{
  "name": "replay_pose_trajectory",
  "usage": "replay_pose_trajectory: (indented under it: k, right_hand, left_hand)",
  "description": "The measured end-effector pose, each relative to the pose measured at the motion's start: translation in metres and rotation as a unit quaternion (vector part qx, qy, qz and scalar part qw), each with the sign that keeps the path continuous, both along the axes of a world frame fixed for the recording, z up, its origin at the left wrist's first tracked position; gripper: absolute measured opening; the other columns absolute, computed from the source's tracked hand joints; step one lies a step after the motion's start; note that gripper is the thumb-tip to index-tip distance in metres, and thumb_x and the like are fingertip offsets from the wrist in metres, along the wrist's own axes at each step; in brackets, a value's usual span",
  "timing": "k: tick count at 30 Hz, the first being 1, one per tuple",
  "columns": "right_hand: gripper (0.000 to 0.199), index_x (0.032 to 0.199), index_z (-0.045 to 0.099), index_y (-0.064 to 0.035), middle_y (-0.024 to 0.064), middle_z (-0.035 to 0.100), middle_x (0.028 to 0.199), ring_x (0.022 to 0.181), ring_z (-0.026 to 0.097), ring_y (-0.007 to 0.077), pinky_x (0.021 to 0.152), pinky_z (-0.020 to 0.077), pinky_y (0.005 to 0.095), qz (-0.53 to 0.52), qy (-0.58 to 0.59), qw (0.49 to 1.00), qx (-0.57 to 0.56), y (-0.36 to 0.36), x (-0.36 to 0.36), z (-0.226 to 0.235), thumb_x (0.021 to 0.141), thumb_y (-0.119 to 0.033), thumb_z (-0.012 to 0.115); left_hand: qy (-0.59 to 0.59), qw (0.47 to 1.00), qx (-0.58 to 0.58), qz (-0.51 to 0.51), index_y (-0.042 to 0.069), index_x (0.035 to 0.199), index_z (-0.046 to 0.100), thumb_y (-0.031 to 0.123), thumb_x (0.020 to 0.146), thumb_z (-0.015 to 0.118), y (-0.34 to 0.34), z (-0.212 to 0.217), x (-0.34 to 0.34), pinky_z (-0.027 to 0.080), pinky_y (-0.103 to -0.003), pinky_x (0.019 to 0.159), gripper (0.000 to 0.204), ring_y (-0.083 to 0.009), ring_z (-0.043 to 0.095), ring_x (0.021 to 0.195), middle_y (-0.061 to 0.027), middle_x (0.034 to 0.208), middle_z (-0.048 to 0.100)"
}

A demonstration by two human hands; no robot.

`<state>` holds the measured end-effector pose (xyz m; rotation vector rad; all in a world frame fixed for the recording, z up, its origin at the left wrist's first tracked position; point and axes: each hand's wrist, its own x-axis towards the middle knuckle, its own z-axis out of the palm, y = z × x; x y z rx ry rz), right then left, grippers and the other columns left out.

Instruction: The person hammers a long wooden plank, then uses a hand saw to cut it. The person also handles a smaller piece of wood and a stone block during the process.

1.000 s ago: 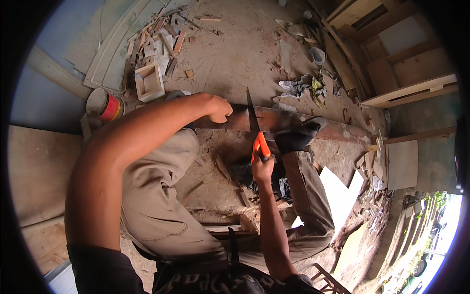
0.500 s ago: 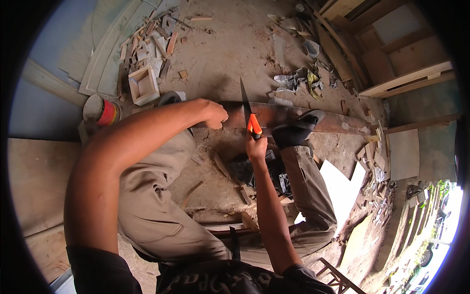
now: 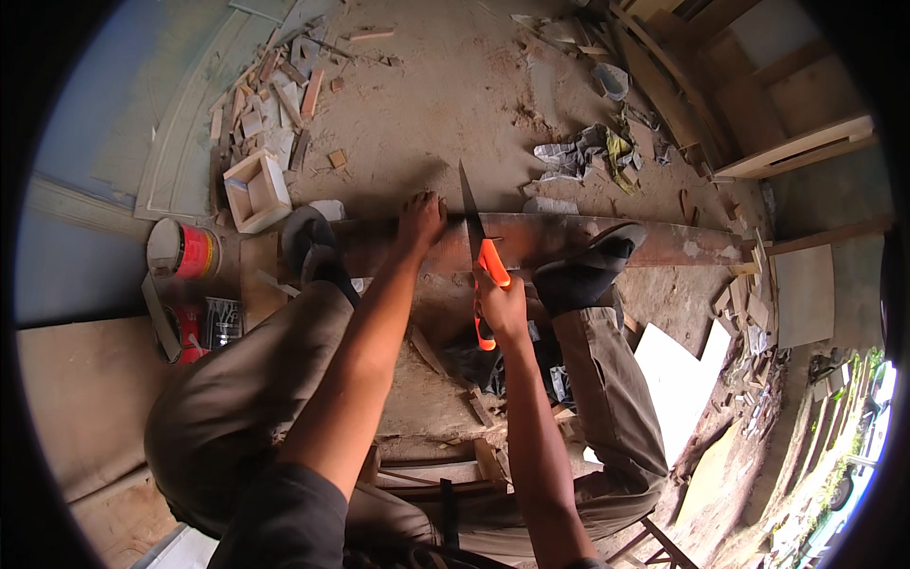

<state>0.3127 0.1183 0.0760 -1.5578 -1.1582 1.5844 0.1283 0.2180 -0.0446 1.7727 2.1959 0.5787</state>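
Observation:
A long reddish-brown wooden board (image 3: 682, 239) lies crosswise in front of me. My right hand (image 3: 502, 302) is closed around the orange-and-black handle of a handsaw (image 3: 491, 260). The narrow dark blade crosses the board and points away from me; whether its teeth touch the wood I cannot tell. Just left of the blade, my left hand (image 3: 422, 223) grips the board, its fingers bent at the far edge. My right foot (image 3: 583, 266) in a dark sandal rests at the board, and my left foot (image 3: 315, 248) is by its left end.
Wood offcuts (image 3: 284, 100) and a small open wooden box (image 3: 257, 192) lie at the far left. Paint cans (image 3: 196, 250) stand near my left leg. Crumpled cloth (image 3: 592, 156) lies beyond the board, a white sheet (image 3: 678, 379) to the right, and a wooden cabinet frame (image 3: 796, 147) at far right.
My left forearm has swung from a bent, crosswise pose to reach straight ahead, and its hand now lies on the board. The saw handle has come slightly nearer me. My left knee has shifted outward.

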Motion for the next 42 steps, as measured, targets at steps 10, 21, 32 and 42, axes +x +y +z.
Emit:
replay_pose_trajectory:
  k: [10,21,32,42]
  right_hand:
    - [0.021,0.073,0.058,-0.0004,0.0001,0.051,0.054,0.045,0.048,0.0077,0.042,0.0379,0.0267,0.028,-0.111,0.993,-0.001,-0.062,0.026,0.016,0.085,-0.017,0.053]
    - [0.021,0.067,0.052,-0.0001,0.0011,0.048,0.052,0.048,0.05,0.0083,0.044,0.037,0.0284,0.035,-0.117,0.991,0.056,-0.004,0.003,0.019,0.083,-0.012,0.05]
    - [0.038,0.108,0.066,0.0061,0.0037,0.056,0.056,0.049,0.053,0.0074,0.047,0.0429,0.0246,0.003,-0.12,0.992,0.047,-0.14,0.055,0.047,0.083,-0.014,0.046]
    - [0.023,0.064,0.051,0.0025,0.0163,0.049,0.051,0.043,0.051,0.0201,0.046,0.0411,0.0366,0.044,-0.166,0.98,0.102,-0.089,0.015,0.031,0.081,-0.011,0.059]
  left_hand:
    - [0.095,0.985,0.142,0.026,0.009,0.081,0.069,0.027,0.095,0.046,-0.016,-0.04,0.02,0.041,-0.051,0.087,0.032,-0.0304,0.067,0.083,-0.0125,0.087,0.07]
    - [0.102,0.993,0.054,0.032,0.006,0.083,0.07,0.028,0.093,0.045,-0.01,-0.026,0.024,0.039,-0.049,0.089,0.034,-0.0306,0.065,0.09,-0.0138,0.09,0.07]
    - [0.081,0.988,0.119,0.05,0.005,0.088,0.07,0.029,0.095,0.042,-0.013,-0.031,0.027,0.038,-0.049,0.093,0.037,-0.0295,0.064,0.096,-0.0152,0.095,0.07]
    - [0.092,0.993,0.072,0.036,0.006,0.085,0.07,0.029,0.094,0.045,-0.003,-0.028,0.011,0.039,-0.048,0.089,0.035,-0.0304,0.065,0.092,-0.014,0.092,0.07]
